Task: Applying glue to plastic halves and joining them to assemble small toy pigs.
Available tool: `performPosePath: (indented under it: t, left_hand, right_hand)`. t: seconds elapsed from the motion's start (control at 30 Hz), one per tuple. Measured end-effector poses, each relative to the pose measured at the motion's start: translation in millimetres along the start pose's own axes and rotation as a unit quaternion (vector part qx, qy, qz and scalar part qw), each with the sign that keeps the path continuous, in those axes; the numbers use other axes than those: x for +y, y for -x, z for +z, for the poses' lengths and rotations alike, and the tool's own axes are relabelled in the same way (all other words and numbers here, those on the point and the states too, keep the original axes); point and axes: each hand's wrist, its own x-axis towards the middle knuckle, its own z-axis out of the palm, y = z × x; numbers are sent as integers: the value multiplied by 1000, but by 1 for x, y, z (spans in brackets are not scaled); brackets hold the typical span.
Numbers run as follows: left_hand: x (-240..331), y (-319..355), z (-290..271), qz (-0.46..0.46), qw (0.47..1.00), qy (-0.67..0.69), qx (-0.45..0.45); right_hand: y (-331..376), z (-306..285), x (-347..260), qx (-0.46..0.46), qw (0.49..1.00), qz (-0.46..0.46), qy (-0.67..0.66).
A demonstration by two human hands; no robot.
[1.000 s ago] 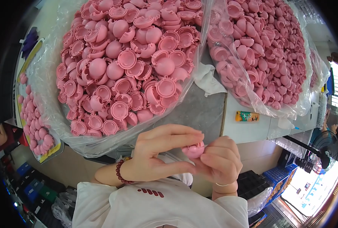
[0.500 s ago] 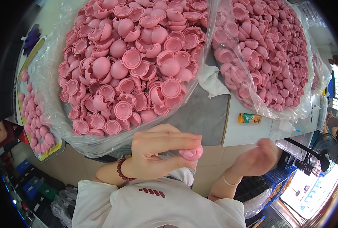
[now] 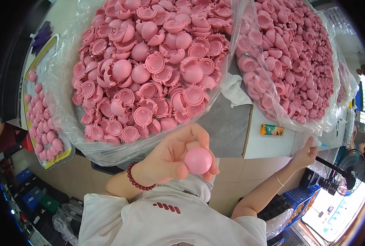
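Observation:
In my left hand a smooth pink ball is held between thumb and fingers, above my lap. My right hand is stretched out to the right edge of the table, its fingers closed at a small white squeeze bottle with a blue tip. The fingers cover much of that bottle. In front of my left hand a clear plastic bag lies open, heaped with pink hollow half-shells, some with small tabs on their rims.
A second clear bag of pink half-shells stands at the right. Between the bags lies a crumpled white cloth. An orange and green tube-shaped pack rests on the table. At the left is a tray of pink balls. A black fan stands far right.
My right hand has moved right and outward to the white bottle. My left hand has turned, so the pink ball now shows its smooth round side. The view has shifted slightly.

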Motion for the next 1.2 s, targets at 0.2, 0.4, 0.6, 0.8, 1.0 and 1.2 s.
performPosePath:
  t: [0.2,0.4,0.6,0.8,1.0,1.2]
  left_hand:
    - [0,4,2,3,1000,11,25]
    - [21,27,7,11,998,-63,19]
    - [97,100,-33,378,565,-535,502]
    - [139,136,-70,390,299,-679,545]
    - [118,83,-51,154,194,-866,435]
    - [121,93,-40,319,237,-822,409]
  right_hand:
    - [65,21,-87,5,973,-97,-209]
    - [112,32,-120,-203,926,-147,-283]
    - [104,14,-90,-148,935,-100,-307]
    - [109,22,-96,-138,953,-97,-251]
    - [116,21,-105,-176,937,-145,-264]
    - [115,7,-94,-155,936,-128,-289]
